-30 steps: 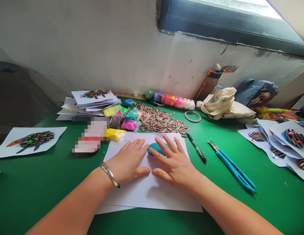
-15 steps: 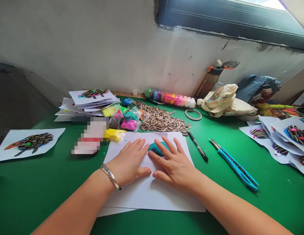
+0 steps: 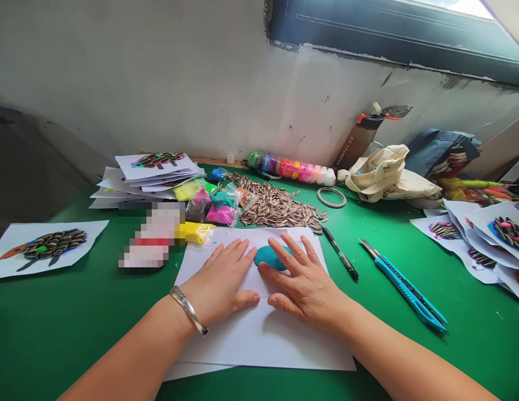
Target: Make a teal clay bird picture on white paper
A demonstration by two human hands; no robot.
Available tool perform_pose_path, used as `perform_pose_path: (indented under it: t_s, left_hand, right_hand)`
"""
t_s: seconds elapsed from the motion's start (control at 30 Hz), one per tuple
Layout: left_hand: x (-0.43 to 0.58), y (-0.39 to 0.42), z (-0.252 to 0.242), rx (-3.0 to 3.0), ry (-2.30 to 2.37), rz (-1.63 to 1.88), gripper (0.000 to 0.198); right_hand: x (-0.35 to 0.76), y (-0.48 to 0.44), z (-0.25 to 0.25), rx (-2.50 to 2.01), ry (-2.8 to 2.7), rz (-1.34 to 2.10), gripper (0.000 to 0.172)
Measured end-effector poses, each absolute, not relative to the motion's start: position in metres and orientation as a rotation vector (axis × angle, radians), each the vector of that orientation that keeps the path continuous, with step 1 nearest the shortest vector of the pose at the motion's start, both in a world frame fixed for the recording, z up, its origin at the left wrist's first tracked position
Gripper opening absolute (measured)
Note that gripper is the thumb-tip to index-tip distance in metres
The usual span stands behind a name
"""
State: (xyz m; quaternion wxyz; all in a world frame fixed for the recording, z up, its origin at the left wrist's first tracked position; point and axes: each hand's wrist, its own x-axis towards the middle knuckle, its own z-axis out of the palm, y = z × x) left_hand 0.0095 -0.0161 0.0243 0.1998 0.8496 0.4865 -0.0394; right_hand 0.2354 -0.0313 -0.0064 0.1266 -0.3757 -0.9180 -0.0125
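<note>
The left hand [image 3: 219, 281] and right hand [image 3: 303, 284] lie open, apart, flanking teal modelling clay [image 3: 271, 257] on white paper [image 3: 259, 342]; a slip could smear it.

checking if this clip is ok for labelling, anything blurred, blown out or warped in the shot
In the head view, a pixelated patch hides what lies on the green table; the window glares white at its top edge and slants from the wide lens; the left hand and right hand cast soft shadows on the white paper.
</note>
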Motion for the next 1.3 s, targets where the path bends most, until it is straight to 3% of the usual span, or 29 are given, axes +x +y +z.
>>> perform_pose_path:
  t_s: [0.43, 0.63, 0.77, 0.93, 1.2, 1.3]
  left_hand:
    - [0.008, -0.017, 0.026, 2.312, 1.365, -0.158, 0.081]
    - [0.005, -0.017, 0.025, 2.360, 1.357, -0.138, 0.078]
    - [0.007, -0.017, 0.027, 2.471, 1.373, -0.037, 0.069]
    - [0.019, -0.020, 0.019, 2.667, 1.288, 0.225, 0.060]
    - [0.031, -0.026, 0.001, 2.738, 1.160, 0.103, 0.068]
    - [0.031, -0.027, 0.002, 2.752, 1.175, 0.166, 0.071]
  right_hand:
    - [0.250, -0.022, -0.004, -1.127, -2.481, 0.153, 0.058]
    - [0.281, -0.014, 0.000, -1.314, -1.964, 0.306, 0.030]
    - [0.281, -0.010, -0.004, -1.391, -2.065, 0.357, 0.023]
    - [0.268, -0.008, -0.006, -1.365, -2.278, 0.290, 0.026]
    - [0.282, -0.002, -0.001, -1.393, -2.223, 0.244, 0.028]
    - [0.296, 0.010, 0.007, -1.583, -2.179, 0.011, 0.025]
